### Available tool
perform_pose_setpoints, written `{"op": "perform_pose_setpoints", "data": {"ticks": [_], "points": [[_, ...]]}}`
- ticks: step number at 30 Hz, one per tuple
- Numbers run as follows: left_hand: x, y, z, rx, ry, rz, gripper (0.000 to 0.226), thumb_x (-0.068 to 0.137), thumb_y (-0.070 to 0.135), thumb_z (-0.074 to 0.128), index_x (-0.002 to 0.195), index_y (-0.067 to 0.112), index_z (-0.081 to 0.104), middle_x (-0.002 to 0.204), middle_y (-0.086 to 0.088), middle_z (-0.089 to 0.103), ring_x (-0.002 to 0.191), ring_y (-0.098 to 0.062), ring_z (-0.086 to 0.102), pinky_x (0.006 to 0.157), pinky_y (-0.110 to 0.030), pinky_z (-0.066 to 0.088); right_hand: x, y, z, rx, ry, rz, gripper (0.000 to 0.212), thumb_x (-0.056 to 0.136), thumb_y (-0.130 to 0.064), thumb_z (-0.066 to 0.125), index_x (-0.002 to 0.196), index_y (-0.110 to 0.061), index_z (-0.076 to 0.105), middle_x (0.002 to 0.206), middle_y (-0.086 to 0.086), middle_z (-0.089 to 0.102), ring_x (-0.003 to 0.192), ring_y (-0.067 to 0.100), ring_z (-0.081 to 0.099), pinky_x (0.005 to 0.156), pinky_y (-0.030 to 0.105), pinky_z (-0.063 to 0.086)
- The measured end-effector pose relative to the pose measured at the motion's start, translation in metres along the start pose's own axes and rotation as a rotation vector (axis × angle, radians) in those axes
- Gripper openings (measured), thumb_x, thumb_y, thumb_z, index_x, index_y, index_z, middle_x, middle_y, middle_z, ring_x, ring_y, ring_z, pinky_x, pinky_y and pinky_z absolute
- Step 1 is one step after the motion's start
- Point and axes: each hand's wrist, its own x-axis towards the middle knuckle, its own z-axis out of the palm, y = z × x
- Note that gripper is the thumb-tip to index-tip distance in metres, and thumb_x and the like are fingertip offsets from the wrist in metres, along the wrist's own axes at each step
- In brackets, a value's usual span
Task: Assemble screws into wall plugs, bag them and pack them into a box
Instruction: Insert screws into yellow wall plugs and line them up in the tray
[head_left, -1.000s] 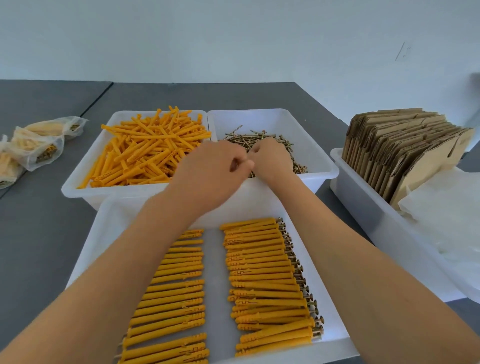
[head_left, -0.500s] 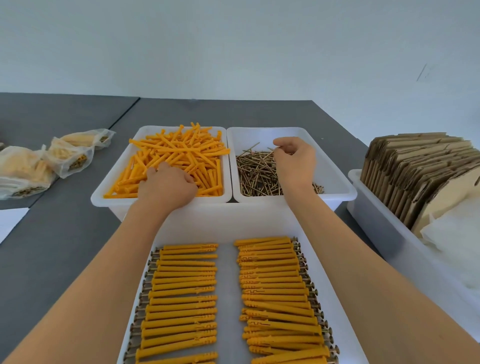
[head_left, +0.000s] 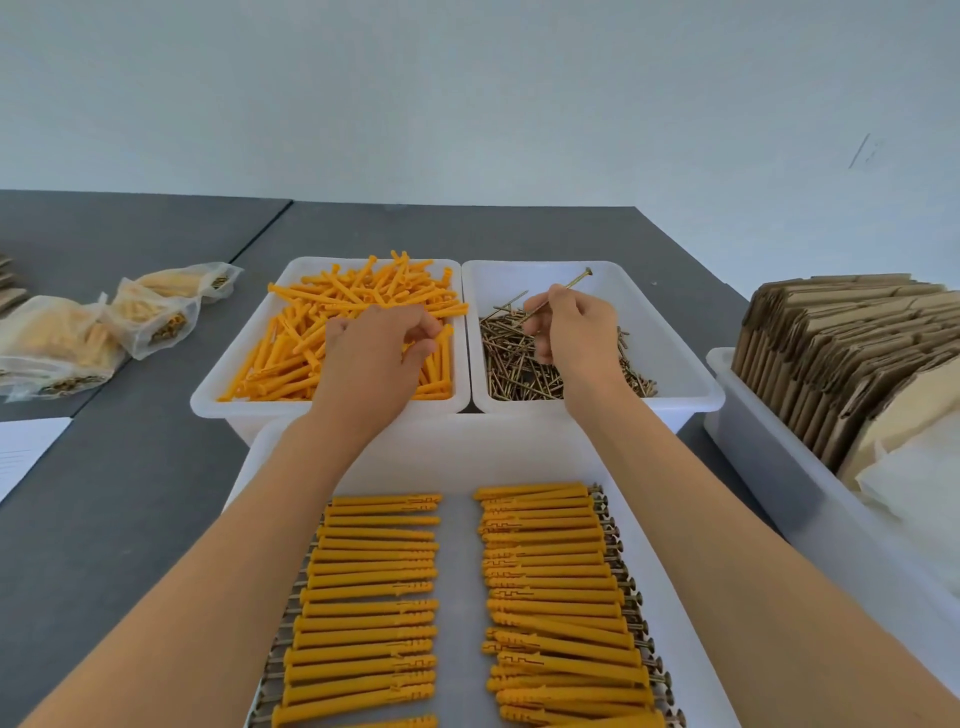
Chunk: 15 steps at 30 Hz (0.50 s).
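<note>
Head view: left hand (head_left: 371, 358) curled over loose orange wall plugs (head_left: 311, 332) in the left bin (head_left: 228, 374); any plug in its fingers hidden. Right hand (head_left: 571, 332) pinching one screw (head_left: 558, 293) above the screw pile (head_left: 519, 364) in the right bin (head_left: 675, 364). Assembled plug rows (head_left: 550, 582) in the near tray (head_left: 467, 447), cut off below. Filled bags (head_left: 150, 317) on the bench (head_left: 130, 493), partly cropped left.

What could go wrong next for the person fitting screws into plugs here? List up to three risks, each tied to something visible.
1. The right hand pinches one screw only near its tip, so it may slip back into the screw bin.
2. The left hand digs in a tangled heap of orange plugs; extras could come up or spill.
3. Both forearms cross above the assembled rows in the near tray and might knock them askew.
</note>
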Motion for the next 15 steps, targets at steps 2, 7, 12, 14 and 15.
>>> {"op": "perform_pose_setpoints", "data": {"ticks": [2, 7, 12, 14, 15], "points": [[0.0, 0.002, 0.002, -0.051, -0.004, 0.075, 0.011, 0.093, 0.02, 0.064, 0.099, 0.028, 0.066, 0.087, 0.019, 0.06, 0.094, -0.011, 0.057, 0.094, -0.045, 0.042, -0.004, -0.002, 0.004, -0.01, -0.073, -0.022, 0.023, 0.097, -0.008, 0.046, 0.082, -0.005, 0.063, 0.055, 0.003, 0.065, 0.039, 0.011, 0.045, 0.043, 0.023, 0.042], [0.0, 0.003, 0.004, -0.063, 0.009, 0.146, 0.012, 0.091, 0.018, 0.066, 0.098, 0.028, 0.068, 0.083, 0.019, 0.055, 0.087, -0.005, 0.051, 0.075, -0.029, 0.038, -0.011, 0.0, 0.015, -0.066, -0.161, -0.105, 0.012, 0.098, -0.007, 0.048, 0.088, -0.007, 0.055, 0.068, 0.012, 0.071, 0.044, 0.015, 0.057, 0.046, 0.026, 0.05], [0.0, 0.001, 0.004, -0.07, 0.009, 0.134, 0.01, 0.092, 0.018, 0.065, 0.1, 0.024, 0.068, 0.085, 0.015, 0.058, 0.088, -0.005, 0.051, 0.076, -0.026, 0.036, -0.011, 0.002, 0.016, -0.052, -0.153, -0.145, 0.011, 0.1, -0.008, 0.048, 0.092, -0.003, 0.054, 0.068, 0.013, 0.07, 0.046, 0.016, 0.059, 0.046, 0.026, 0.05], [0.0, 0.002, 0.003, -0.078, 0.011, 0.126, 0.01, 0.092, 0.018, 0.065, 0.1, 0.023, 0.068, 0.084, 0.015, 0.056, 0.09, -0.007, 0.052, 0.076, -0.025, 0.036, -0.012, 0.002, 0.017, -0.047, -0.149, -0.164, 0.012, 0.1, -0.008, 0.047, 0.09, -0.005, 0.053, 0.069, 0.014, 0.07, 0.046, 0.016, 0.059, 0.047, 0.027, 0.05], [0.0, 0.003, 0.003, -0.084, 0.01, 0.119, 0.01, 0.092, 0.017, 0.065, 0.1, 0.022, 0.068, 0.083, 0.016, 0.054, 0.09, -0.007, 0.051, 0.076, -0.025, 0.036, -0.012, 0.003, 0.017, -0.04, -0.146, -0.177, 0.012, 0.1, -0.008, 0.047, 0.089, -0.005, 0.052, 0.07, 0.015, 0.07, 0.047, 0.017, 0.059, 0.047, 0.028, 0.05]]}}
